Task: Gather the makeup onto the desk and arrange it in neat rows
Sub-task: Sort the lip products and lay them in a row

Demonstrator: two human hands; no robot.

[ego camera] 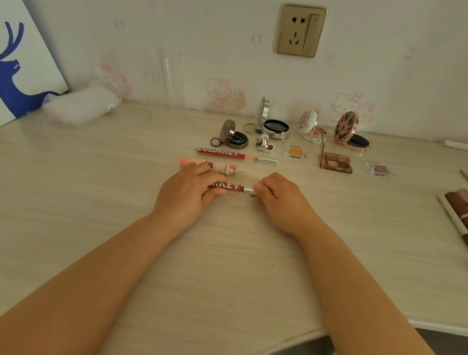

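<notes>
Both hands, the left hand (187, 189) and right hand (278, 200), pinch the dark-red, silver-capped lip gloss tube (233, 188) flat on the pale wooden desk (79, 189), starting a third line below the open compacts (273, 126), while brown brushes (467, 218) far right of it look unsorted.

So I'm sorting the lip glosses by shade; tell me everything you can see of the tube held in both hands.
The lip gloss tube is slim, with a dark red see-through body, white lettering partly hidden, and a silver cap. It lies level, crosswise, low over the desk. The left hand grips the body; the right hand pinches the cap.
</notes>
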